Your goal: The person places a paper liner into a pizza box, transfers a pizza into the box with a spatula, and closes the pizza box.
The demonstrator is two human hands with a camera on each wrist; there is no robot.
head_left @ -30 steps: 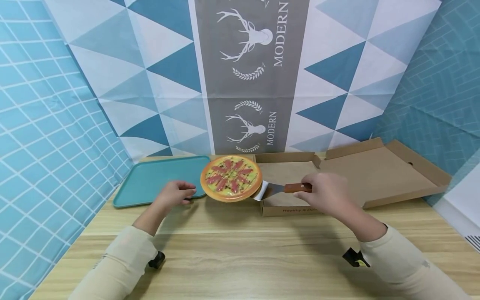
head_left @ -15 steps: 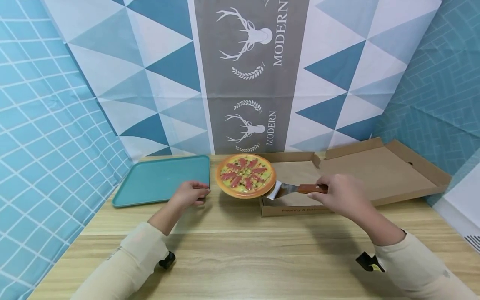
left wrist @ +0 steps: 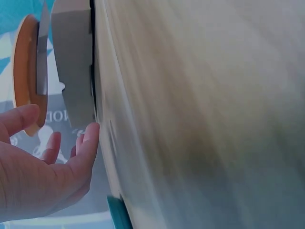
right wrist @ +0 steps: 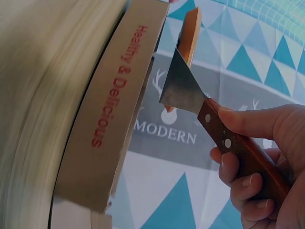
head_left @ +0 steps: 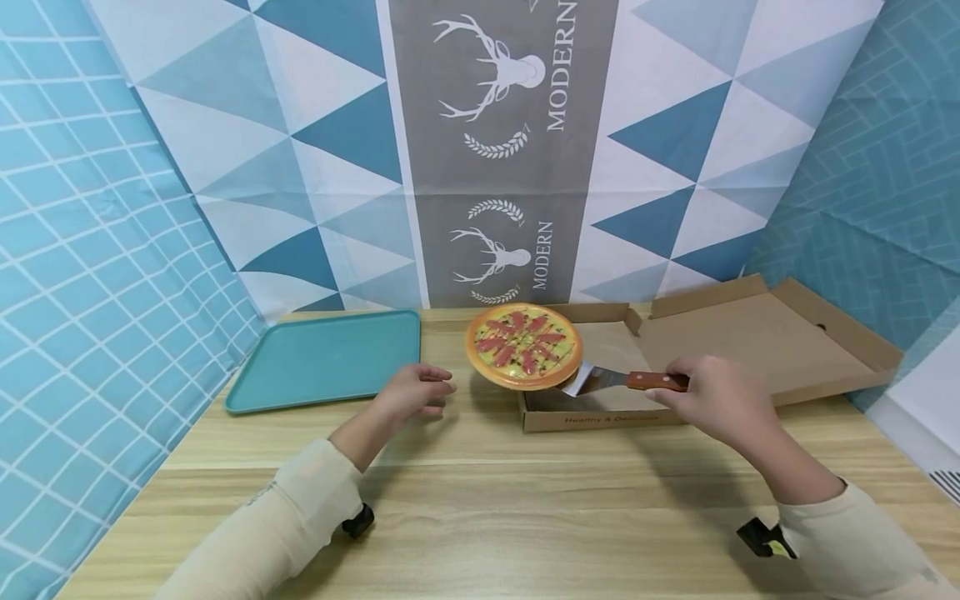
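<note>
A round pizza [head_left: 524, 346] with red toppings rides on the metal blade of a pizza server [head_left: 600, 381], raised above the table. My right hand [head_left: 716, 400] grips the server's brown wooden handle; the right wrist view shows its fingers wrapped round the handle [right wrist: 248, 157]. The pizza overlaps the left part of an open cardboard pizza box [head_left: 592, 421] in the head view. My left hand [head_left: 412, 392] hovers left of the pizza, fingers loosely extended and holding nothing. Seen from the left wrist, the pizza [left wrist: 24, 67] is edge-on, just beyond that hand's thumb.
A teal tray [head_left: 322, 362] lies at the back left of the wooden table [head_left: 480, 517]. The box's lid [head_left: 750, 342] is folded open to the right. A patterned cloth wall [head_left: 495, 192] stands close behind everything.
My right hand has carried the pizza on the server rightward, from beside the tray to partly over the box. My left hand has followed to the right, away from the tray.
</note>
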